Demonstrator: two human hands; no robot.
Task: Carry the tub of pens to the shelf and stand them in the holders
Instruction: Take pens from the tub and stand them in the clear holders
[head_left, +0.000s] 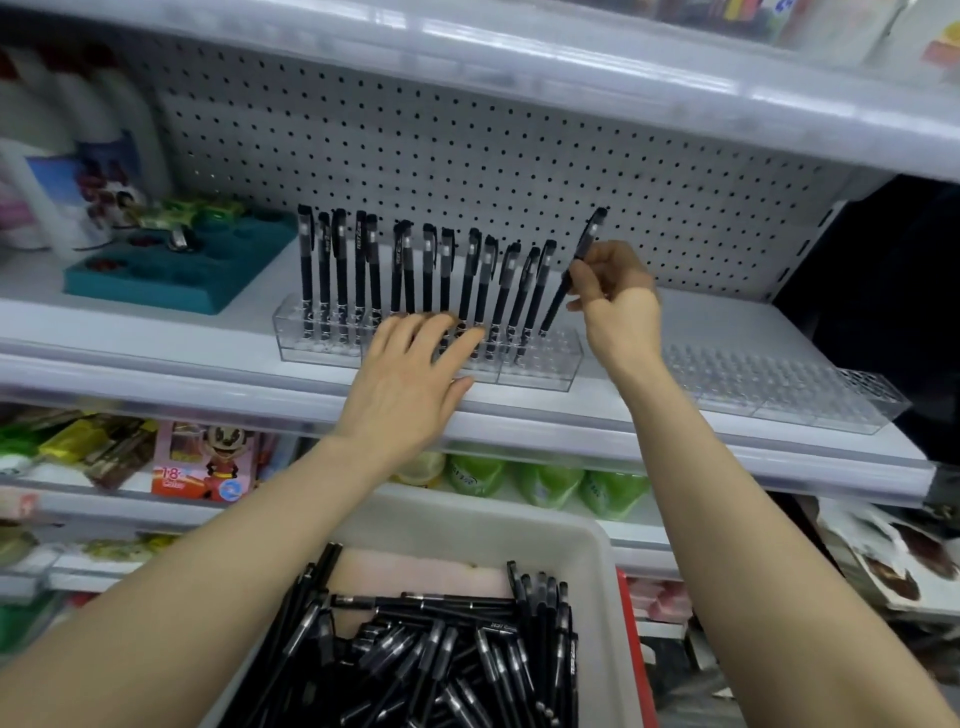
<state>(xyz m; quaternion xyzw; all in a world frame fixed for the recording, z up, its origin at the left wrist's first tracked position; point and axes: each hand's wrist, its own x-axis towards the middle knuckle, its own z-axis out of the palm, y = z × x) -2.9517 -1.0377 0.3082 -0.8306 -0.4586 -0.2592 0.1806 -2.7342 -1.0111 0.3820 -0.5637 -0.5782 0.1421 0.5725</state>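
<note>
A white tub (587, 561) full of loose black pens (447, 660) sits low in front of me. On the middle shelf (675, 415) a clear holder (540, 364) carries a row of several upright black pens (415, 270). My right hand (618, 301) pinches one black pen (574, 270), tilted, its tip just over the holder's right end. Laid flat with straight fingers, my left hand (410, 364) rests on the holder's front, touching the lower ends of the standing pens.
More clear holders (789, 395) with nothing in them stand further right on the shelf. A teal tray (176, 275) with toys and white bottles (104, 119) lie to the left. A pegboard (467, 145) backs the shelf. Packaged goods fill the lower shelves.
</note>
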